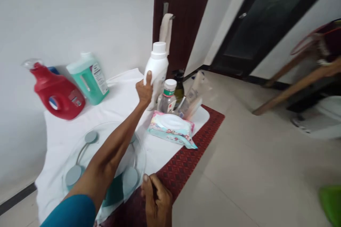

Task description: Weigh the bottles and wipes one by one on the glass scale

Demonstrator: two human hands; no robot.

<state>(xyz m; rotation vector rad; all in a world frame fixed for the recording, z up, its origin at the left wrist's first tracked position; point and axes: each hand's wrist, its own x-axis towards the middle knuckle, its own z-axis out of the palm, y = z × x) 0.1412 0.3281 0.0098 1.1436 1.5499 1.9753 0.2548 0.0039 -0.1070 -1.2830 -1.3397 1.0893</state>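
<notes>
My left hand reaches far forward and is closed around a tall white bottle with a white cap; the thumb lies on its front. The bottle stands upright at the back of a low surface covered with a white cloth. Right beside it are a small clear bottle with a white cap, a dark bottle and a plastic pouch. My right hand rests near the front edge on a red patterned cloth, fingers curled. Whether it holds anything is hidden.
A red detergent jug and a green jug stand by the wall at left. A round glass scale lies under my left arm. A pack of wet wipes lies in front of the bottles. Wooden furniture legs cross the tiled floor at right.
</notes>
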